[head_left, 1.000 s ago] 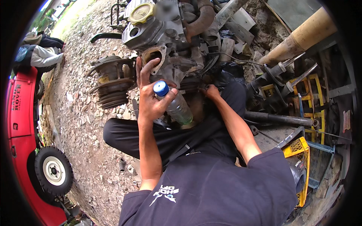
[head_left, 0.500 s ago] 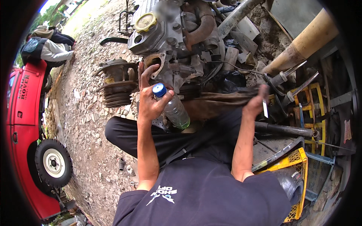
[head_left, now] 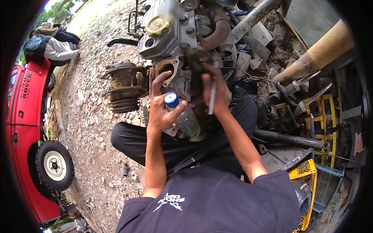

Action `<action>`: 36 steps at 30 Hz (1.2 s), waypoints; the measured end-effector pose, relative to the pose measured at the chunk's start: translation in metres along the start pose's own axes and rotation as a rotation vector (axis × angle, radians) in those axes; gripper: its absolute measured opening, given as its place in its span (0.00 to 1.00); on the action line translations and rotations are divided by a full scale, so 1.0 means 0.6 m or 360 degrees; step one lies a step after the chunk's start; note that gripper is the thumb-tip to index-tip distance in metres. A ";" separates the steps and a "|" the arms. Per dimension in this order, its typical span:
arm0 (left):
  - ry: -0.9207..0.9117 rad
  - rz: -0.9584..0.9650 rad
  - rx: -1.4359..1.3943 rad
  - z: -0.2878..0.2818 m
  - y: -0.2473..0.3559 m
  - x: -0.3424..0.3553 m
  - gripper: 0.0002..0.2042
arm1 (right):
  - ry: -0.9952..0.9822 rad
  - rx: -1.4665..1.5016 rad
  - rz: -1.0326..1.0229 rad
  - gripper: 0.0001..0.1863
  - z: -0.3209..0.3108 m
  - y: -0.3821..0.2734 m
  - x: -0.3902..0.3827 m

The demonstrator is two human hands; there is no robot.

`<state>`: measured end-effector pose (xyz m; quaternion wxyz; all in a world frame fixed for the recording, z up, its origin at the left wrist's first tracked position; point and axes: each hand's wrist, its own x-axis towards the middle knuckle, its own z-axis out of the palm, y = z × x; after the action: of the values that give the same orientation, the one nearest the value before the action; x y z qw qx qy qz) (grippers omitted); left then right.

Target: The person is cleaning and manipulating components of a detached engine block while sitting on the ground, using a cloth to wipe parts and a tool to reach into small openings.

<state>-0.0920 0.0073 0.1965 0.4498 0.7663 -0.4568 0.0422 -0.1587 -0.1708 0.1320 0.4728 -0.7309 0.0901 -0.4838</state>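
Gripping one blue-capped bottle (head_left: 182, 114), the left hand (head_left: 161, 106) is closed; the right hand (head_left: 215, 88) clasps one thin metal rod (head_left: 211, 99) by the engine (head_left: 175, 39).

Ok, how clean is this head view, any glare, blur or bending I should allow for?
Head view: soft, even daylight with no hard shadows; the top left corner is blown out; straight pipes bend toward the black rim; the left hand and its bottle are sharp; the right hand on the engine looks slightly smeared.

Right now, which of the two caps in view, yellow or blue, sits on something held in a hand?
The blue cap: it tops the clear plastic bottle gripped by the left hand. The yellow cap sits on the engine, untouched.
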 end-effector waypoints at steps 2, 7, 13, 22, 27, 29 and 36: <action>-0.0002 0.0022 0.0019 -0.001 -0.004 -0.002 0.10 | -0.0075 -0.0294 -0.0310 0.18 0.039 0.014 -0.010; -0.0015 0.0046 0.0072 -0.001 -0.008 -0.002 0.11 | -0.0061 -0.0381 -0.0367 0.24 0.061 0.035 -0.034; -0.0109 0.0078 -0.0061 -0.011 -0.024 -0.003 0.09 | -0.0271 -0.0639 -0.0496 0.30 0.013 0.080 -0.061; -0.0084 0.0121 -0.0100 -0.014 -0.031 -0.001 0.09 | -0.0563 -0.0811 -0.0724 0.38 -0.022 0.084 -0.047; -0.0085 0.0092 -0.0171 -0.014 -0.035 -0.006 0.10 | -0.0461 -0.0668 -0.0654 0.42 0.006 0.073 -0.040; -0.0113 0.0103 -0.0156 -0.016 -0.035 -0.001 0.10 | -0.0408 -0.0781 -0.0612 0.42 -0.003 0.075 -0.065; -0.0075 0.0089 -0.0091 -0.013 -0.025 -0.002 0.12 | 0.0118 -0.0426 0.0607 0.27 -0.128 0.131 -0.126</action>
<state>-0.0788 0.0162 0.1908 0.4591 0.7409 -0.4896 0.0237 -0.2329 -0.2151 0.0303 0.4508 -0.7385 0.3073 -0.3961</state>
